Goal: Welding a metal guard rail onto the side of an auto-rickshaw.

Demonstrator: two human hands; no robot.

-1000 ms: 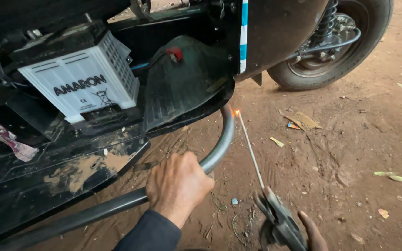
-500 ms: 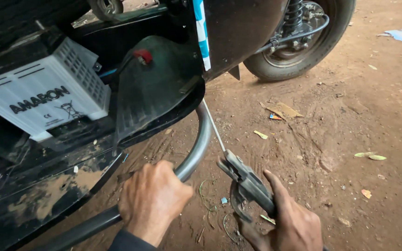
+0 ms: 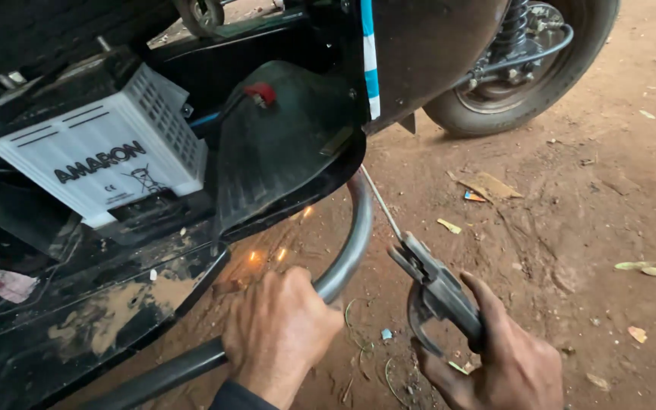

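My left hand (image 3: 279, 330) grips a curved grey metal tube (image 3: 352, 243) that runs under the black body of a vehicle. My right hand (image 3: 499, 357) holds a grey clamp-style electrode holder (image 3: 434, 285). A thin welding rod (image 3: 381, 203) sticks out of the holder up toward the top of the tube's bend. Small orange sparks (image 3: 279, 254) glow on the ground between the tube and the vehicle floor.
A white boxy battery (image 3: 104, 163) sits in the open black floor of the vehicle, with a red-capped cable (image 3: 260, 93) beside it. A rear wheel (image 3: 529, 64) stands at the upper right. Brown dirt ground (image 3: 571, 228) holds scattered leaves and scraps.
The holder and rod have shifted left and nearer to the tube's bend. The bright spark at the rod tip is gone; small sparks now lie under the vehicle. My left hand keeps its grip.
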